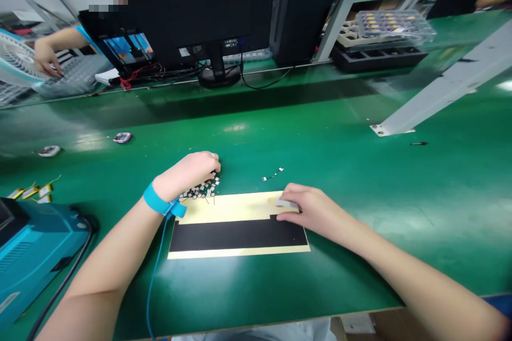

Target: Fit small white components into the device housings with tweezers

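A pale yellow sheet [236, 205] with a wide black strip [236, 234] across it lies on the green bench. My left hand [192, 170], with a blue wrist strap [158, 202], is curled over a heap of small silvery parts [202, 189] at the sheet's top left corner. My right hand [312, 210] rests on the sheet's right end, fingers pinched on a small pale flat piece [286, 203]. A few loose small parts [272, 175] lie just beyond the sheet.
A blue machine [28, 256] with a black cable stands at the near left. A monitor [200, 5] and trays [384, 32] line the far side. A white metal strut [444, 88] slants in on the right. Another person's arm [52, 48] works at far left.
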`<action>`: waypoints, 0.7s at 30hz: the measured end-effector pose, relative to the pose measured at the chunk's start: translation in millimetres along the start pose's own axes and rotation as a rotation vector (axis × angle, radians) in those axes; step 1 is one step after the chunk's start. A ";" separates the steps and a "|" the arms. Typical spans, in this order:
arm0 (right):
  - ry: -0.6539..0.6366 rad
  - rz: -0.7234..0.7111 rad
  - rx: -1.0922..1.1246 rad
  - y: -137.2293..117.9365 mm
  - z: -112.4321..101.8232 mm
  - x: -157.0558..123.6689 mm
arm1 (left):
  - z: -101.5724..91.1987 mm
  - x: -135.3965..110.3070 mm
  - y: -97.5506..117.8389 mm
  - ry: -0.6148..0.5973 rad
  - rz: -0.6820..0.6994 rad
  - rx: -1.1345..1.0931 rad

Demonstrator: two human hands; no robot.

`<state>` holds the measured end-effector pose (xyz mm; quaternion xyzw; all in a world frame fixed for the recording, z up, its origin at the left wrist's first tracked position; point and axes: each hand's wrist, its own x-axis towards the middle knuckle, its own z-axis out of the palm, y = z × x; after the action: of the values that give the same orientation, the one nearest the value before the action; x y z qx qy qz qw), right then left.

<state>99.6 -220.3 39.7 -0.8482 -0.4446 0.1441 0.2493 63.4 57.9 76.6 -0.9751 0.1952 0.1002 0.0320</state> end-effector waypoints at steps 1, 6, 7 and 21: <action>-0.027 -0.014 -0.055 -2.9 4.4 -1.9 | 0.5 0.4 -1.6 -0.015 -0.004 -0.012; -0.085 -0.054 -0.292 -16.2 20.6 -9.2 | 2.4 3.6 -4.1 0.019 0.000 -0.081; -0.097 -0.064 -0.329 -18.7 21.3 -10.1 | 1.5 3.9 -4.3 0.036 -0.002 -0.102; -0.086 -0.035 -0.229 -28.7 18.1 -11.1 | 37.8 29.0 88.0 0.543 -0.049 -1.286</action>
<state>65.3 -210.4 40.7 -0.8562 -0.4831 0.1242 0.1343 48.6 -30.2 31.5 -0.7953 0.0764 -0.0521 -0.5992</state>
